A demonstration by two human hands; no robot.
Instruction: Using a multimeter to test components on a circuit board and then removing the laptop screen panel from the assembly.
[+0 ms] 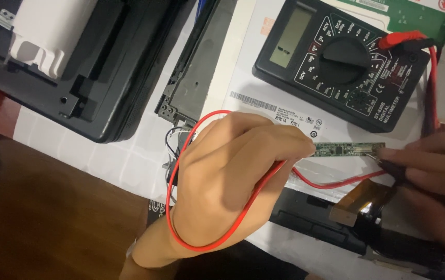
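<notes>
Both hands pinch probes against the narrow green circuit strip point(349, 149): left hand point(233, 176) red-wired, right hand point(435, 166) black, fingers closed tight.

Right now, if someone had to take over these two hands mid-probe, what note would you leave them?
Left hand: presses on the left end of the narrow green circuit strip; the red test lead wire loops around its wrist.
Right hand: holds a dark probe tip at the strip's right end.
The black digital multimeter lies above on the white display panel back, leads plugged in; its screen is too dim to tell.
Done: both ends contacted. Left: take the reading.
</notes>
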